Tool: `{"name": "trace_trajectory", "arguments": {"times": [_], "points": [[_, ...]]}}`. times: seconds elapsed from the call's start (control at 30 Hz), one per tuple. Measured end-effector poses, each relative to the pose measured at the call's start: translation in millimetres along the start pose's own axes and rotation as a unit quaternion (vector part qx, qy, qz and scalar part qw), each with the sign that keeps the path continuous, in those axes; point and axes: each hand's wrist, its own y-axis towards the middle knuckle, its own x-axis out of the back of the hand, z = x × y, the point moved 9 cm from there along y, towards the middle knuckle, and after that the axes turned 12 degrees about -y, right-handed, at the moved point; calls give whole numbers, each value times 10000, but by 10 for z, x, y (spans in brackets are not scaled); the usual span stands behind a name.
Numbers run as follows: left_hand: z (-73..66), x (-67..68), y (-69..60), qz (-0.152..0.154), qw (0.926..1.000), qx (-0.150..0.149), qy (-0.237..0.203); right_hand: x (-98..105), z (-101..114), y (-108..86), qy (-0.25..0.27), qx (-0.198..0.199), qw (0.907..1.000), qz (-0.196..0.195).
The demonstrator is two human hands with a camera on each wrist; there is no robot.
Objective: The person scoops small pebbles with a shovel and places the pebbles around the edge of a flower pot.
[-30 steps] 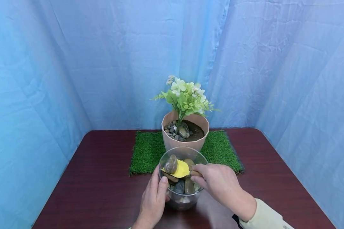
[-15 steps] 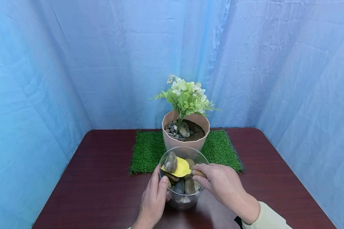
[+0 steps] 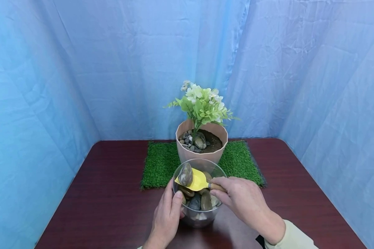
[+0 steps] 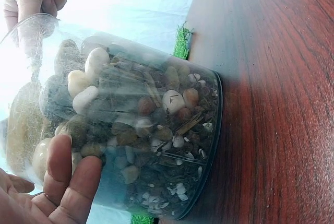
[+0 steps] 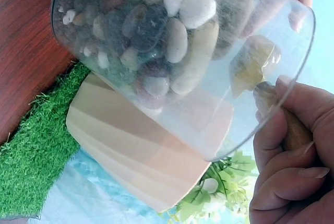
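The left hand [image 3: 166,214] was curved round the left side of the jar [image 3: 199,221], thumb on its near wall. The right hand [image 3: 243,200] was closed on the handle of the trowel [image 3: 199,180], whose yellow blade lay within the jar's mouth, bearing a large stone [image 3: 185,175] at its left end. More stones [image 3: 195,202] filled the jar below. The jar stood on the bench [image 3: 112,207], nearer than the pot [image 3: 200,156] on its green mat [image 3: 241,166].
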Motion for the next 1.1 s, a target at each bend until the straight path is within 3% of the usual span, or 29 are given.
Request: {"name": "trace_trajectory", "arguments": {"times": [0.67, 1.1], "points": [[-25, 25, 18, -31, 10000, -89, -2, 351, -225, 103, -128, -219, 9992, -298], [-25, 10, 5, 9, 10000, -3, 21, 327, -452, 324, -399, -443, 9975, -376]]}}
